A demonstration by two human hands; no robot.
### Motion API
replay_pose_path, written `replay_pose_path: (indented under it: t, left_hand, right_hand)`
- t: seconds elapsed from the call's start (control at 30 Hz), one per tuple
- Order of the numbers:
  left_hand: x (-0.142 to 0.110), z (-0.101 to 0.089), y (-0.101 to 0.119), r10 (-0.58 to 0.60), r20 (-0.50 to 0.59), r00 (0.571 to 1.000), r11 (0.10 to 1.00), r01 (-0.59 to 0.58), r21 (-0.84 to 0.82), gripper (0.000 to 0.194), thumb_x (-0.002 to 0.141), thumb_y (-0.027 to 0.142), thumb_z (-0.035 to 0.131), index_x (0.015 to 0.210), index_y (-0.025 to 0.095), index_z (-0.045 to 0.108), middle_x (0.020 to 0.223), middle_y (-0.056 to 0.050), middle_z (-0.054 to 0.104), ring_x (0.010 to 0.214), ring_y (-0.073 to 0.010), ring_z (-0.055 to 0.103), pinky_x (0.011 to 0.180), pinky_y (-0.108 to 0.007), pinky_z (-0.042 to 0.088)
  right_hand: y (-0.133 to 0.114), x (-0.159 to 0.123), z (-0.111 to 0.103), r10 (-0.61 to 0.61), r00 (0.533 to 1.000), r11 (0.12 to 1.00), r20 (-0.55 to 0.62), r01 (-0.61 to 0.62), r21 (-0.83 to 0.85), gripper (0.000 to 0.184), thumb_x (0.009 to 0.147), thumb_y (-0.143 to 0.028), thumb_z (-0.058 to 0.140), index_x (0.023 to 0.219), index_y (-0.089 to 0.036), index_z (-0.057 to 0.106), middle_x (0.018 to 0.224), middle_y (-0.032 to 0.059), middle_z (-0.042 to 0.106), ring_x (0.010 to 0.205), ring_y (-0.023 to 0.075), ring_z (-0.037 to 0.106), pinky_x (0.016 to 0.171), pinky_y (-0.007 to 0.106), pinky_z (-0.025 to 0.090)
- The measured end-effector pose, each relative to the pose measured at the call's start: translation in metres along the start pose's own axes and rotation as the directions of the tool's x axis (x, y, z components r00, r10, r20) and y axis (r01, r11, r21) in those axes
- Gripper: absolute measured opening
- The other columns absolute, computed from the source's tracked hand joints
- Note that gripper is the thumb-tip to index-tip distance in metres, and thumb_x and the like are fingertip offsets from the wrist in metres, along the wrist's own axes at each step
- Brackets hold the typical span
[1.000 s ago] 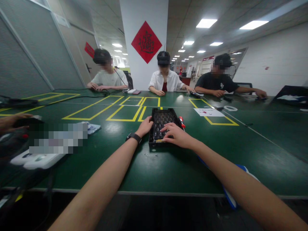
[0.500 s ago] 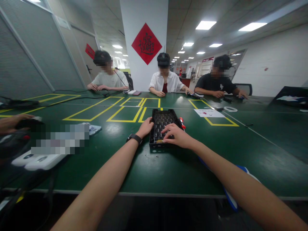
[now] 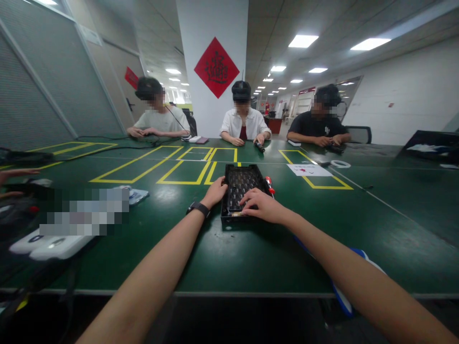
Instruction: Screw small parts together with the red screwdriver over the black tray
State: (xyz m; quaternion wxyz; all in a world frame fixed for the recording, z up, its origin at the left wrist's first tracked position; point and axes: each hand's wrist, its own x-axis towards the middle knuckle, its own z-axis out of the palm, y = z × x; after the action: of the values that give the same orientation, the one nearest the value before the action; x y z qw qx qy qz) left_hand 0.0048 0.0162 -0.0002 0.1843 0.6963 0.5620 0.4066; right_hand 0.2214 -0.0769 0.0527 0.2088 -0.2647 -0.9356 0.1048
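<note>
A black screwdriver bit case (image 3: 243, 184) lies on the green table, its rows of small metal bits facing up. My left hand (image 3: 216, 190) grips the left side of the case, thumb near its rim. Over the front right part of the case, my right hand (image 3: 264, 204) has its fingers bent down. Its fingertips meet at a small pale gold piece (image 3: 235, 214) in the front slot; the kind cannot be made out. Against the right side of the case lies a red-handled screwdriver (image 3: 268, 184).
Yellow tape outlines (image 3: 179, 182) mark the table. A white power strip-like object (image 3: 53, 248), partly blurred, lies left. A white paper (image 3: 310, 170) and a white ring (image 3: 340, 164) sit right. Three people are seated opposite; another person's hand (image 3: 14, 174) shows at far left.
My hands stay at the case; the gold piece by my right fingertips looks paler and slightly shifted. Across the table, the middle person's hand has moved inward with a dark object.
</note>
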Motion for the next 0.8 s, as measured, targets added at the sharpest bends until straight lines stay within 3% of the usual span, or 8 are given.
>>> replay_pose_path:
  t: [0.23,0.4,0.5,0.6,0.8]
  left_hand:
    - [0.002,0.000,-0.003,0.009,0.017,1.000,1.000,-0.009,0.024,0.054,0.074,0.017,0.042,0.128,0.009,0.044,0.132,-0.012,0.048,0.122,-0.0223,0.044,0.105,-0.034,0.032]
    - [0.002,0.001,-0.004,0.011,0.005,1.000,0.999,-0.012,0.030,0.054,0.075,0.018,0.041,0.128,0.008,0.043,0.133,-0.013,0.046,0.123,-0.0210,0.043,0.105,-0.033,0.031]
    - [0.001,0.001,-0.005,0.013,-0.003,1.000,1.000,-0.013,0.021,0.055,0.075,0.019,0.040,0.129,0.009,0.043,0.135,-0.012,0.045,0.124,-0.0204,0.042,0.107,-0.033,0.029]
    - [0.000,0.001,-0.005,0.005,-0.007,1.000,1.000,-0.005,0.020,0.054,0.076,0.019,0.040,0.129,0.009,0.042,0.135,-0.011,0.045,0.123,-0.0201,0.042,0.107,-0.033,0.028]
    - [0.000,0.000,-0.002,-0.009,0.004,1.000,1.000,0.009,0.020,0.054,0.075,0.018,0.041,0.128,0.010,0.043,0.134,-0.011,0.045,0.124,-0.0194,0.041,0.107,-0.032,0.029]
  right_hand:
    - [-0.007,0.006,-0.016,0.041,0.999,0.982,0.027,-0.046,0.183,0.024,0.079,-0.035,0.058,0.088,-0.017,0.071,0.093,0.0062,0.069,0.088,0.0155,0.060,0.087,0.029,0.041]
    - [-0.004,0.023,-0.029,0.147,0.951,0.930,0.271,-0.226,0.289,0.029,0.071,-0.037,0.064,0.087,-0.014,0.071,0.082,0.0049,0.071,0.075,0.0150,0.063,0.072,0.024,0.046]
    - [-0.003,0.024,-0.024,0.196,0.927,0.883,0.319,-0.309,0.354,0.031,0.068,-0.038,0.066,0.086,-0.013,0.071,0.075,0.0046,0.070,0.069,0.0145,0.062,0.066,0.024,0.047]
    - [-0.003,0.019,-0.014,0.230,0.924,0.843,0.304,-0.346,0.412,0.033,0.068,-0.037,0.067,0.089,-0.013,0.070,0.074,0.0051,0.069,0.067,0.0138,0.062,0.064,0.024,0.048]
    - [-0.008,0.010,-0.004,0.237,0.963,0.873,0.131,-0.270,0.407,0.034,0.068,-0.032,0.067,0.095,-0.012,0.067,0.079,0.0059,0.069,0.067,0.0117,0.059,0.062,0.023,0.044]
